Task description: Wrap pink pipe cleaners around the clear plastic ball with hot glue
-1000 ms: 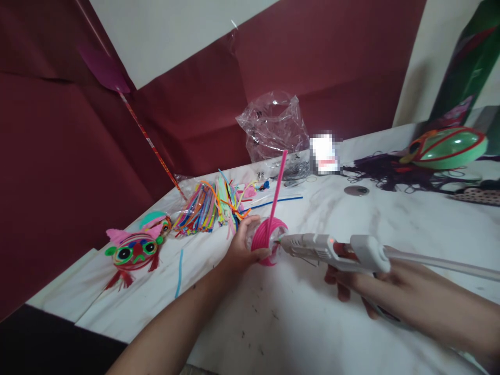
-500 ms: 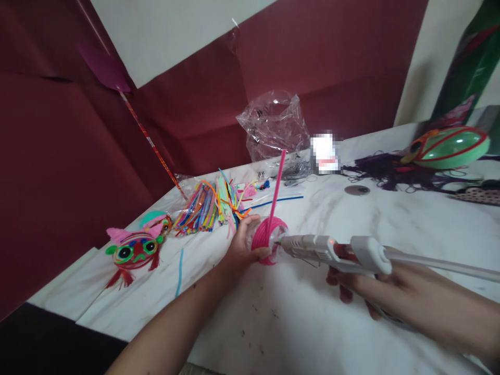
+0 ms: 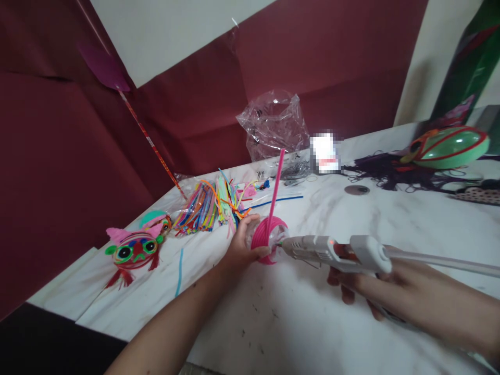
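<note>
My left hand [image 3: 242, 248] grips a small clear round shell wrapped in pink strip [image 3: 269, 238], held just above the white marble table [image 3: 297, 323]. One loose end of the pink strip [image 3: 276, 185] sticks straight up from it. My right hand [image 3: 385, 289] is closed around the handle of a white hot glue gun [image 3: 332, 251], whose nozzle touches the right side of the wrapped shell. A clear glue stick [image 3: 441, 260] pokes out of the gun's back toward the right edge.
A finished colourful fish figure [image 3: 135, 251] lies at the left. A heap of coloured strips [image 3: 211, 204] sits behind my left hand. A crumpled clear bag [image 3: 273, 127] stands at the back by the maroon wall. A green and red shell [image 3: 449, 147] lies far right.
</note>
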Demonstrator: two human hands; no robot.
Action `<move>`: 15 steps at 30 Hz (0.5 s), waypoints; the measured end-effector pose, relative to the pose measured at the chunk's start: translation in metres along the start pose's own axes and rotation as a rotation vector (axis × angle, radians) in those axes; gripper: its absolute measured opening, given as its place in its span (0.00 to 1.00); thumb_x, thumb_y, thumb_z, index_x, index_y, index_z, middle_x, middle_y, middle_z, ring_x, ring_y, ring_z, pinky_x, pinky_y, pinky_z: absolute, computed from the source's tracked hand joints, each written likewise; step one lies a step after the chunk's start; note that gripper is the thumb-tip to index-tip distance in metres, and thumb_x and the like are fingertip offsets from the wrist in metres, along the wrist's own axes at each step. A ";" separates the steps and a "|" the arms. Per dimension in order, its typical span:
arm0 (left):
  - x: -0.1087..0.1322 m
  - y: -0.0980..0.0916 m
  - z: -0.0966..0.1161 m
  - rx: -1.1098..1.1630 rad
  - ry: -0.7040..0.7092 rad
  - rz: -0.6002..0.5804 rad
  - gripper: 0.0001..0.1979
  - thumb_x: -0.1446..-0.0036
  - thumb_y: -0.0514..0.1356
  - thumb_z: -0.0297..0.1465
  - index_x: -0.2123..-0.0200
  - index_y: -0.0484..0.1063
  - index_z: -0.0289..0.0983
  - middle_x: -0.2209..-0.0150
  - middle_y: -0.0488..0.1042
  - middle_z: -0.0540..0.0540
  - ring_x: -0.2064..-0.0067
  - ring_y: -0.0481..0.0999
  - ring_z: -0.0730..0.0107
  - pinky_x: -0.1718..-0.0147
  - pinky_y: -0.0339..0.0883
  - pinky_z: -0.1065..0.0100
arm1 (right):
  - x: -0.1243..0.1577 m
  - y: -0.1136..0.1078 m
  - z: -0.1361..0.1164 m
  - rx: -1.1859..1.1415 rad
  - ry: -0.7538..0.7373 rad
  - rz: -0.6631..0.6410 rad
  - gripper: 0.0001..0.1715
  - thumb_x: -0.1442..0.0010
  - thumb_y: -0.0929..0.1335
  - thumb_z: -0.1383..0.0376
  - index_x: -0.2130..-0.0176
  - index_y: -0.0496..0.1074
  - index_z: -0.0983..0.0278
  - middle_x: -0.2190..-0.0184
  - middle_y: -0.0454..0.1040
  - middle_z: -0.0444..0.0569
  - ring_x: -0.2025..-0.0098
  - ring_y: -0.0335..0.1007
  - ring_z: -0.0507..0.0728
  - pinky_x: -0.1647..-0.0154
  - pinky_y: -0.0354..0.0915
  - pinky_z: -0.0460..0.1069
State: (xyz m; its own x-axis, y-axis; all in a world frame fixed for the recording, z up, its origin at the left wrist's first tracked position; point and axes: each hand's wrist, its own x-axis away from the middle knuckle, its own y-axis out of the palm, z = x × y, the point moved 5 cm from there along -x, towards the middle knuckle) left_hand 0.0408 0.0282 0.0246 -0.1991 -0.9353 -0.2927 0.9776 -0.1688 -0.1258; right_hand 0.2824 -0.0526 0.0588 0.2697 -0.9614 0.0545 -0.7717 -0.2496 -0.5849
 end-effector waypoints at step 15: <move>0.000 0.002 0.001 -0.007 -0.018 -0.010 0.45 0.68 0.74 0.49 0.47 0.63 0.40 0.46 0.69 0.39 0.42 0.68 0.45 0.44 0.61 0.52 | -0.003 0.000 0.013 0.058 0.051 -0.038 0.24 0.46 0.59 0.50 0.66 0.77 0.58 0.70 0.79 0.49 0.73 0.75 0.59 0.71 0.70 0.52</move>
State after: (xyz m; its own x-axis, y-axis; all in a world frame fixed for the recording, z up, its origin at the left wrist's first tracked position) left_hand 0.0429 0.0273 0.0249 -0.2076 -0.9390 -0.2741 0.9750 -0.1760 -0.1355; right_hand 0.2893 -0.0480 0.0478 0.2674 -0.9563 0.1183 -0.7263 -0.2807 -0.6275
